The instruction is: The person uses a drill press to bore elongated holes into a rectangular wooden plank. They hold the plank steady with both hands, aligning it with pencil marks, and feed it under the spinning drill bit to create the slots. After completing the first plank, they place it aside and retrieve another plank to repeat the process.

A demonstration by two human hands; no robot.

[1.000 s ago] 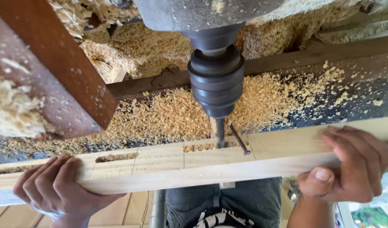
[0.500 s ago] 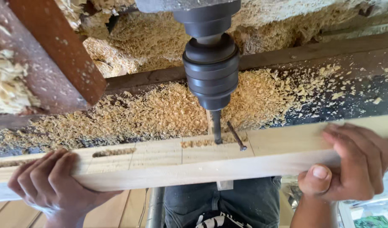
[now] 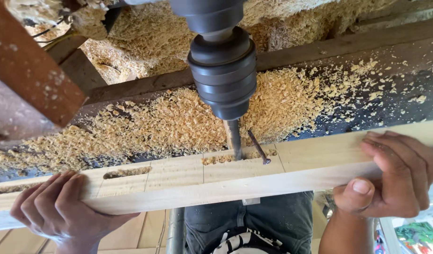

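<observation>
The pale wooden plank (image 3: 235, 181) lies crosswise beneath the dark drill chuck (image 3: 222, 70), whose bit (image 3: 234, 138) meets a chip-filled slot in the plank's top. The left hand (image 3: 56, 211) grips the plank's left end, fingers curled over it; the right hand (image 3: 390, 181) clamps the right end. Wood shavings (image 3: 164, 124) are heaped just behind the plank

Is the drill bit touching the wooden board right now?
Touching. The head view shows the drill bit running down from the chuck into the chip-filled slot in the wooden board, with no gap between its tip and the wood.
</observation>
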